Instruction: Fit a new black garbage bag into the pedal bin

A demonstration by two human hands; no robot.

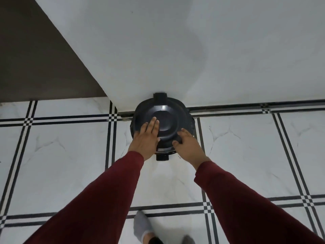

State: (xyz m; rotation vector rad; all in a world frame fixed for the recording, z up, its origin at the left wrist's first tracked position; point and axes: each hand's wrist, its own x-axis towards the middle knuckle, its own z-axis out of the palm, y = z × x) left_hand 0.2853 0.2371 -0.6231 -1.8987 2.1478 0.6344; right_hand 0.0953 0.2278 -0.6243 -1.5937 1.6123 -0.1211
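Both hands, left [144,138] and right [187,143], rest open-fingered on the pedal bin [163,120] lid.

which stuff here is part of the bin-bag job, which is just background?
Job:
- round black plastic pedal bin, lid shut
- left hand flat on lid
- right hand at lid's front edge

Background:
- white wall
- black-lined white floor tiles
- grey socks

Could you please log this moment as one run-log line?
pedal bin lid closed | left hand flat on lid | right hand at lid's front edge | bag not visible
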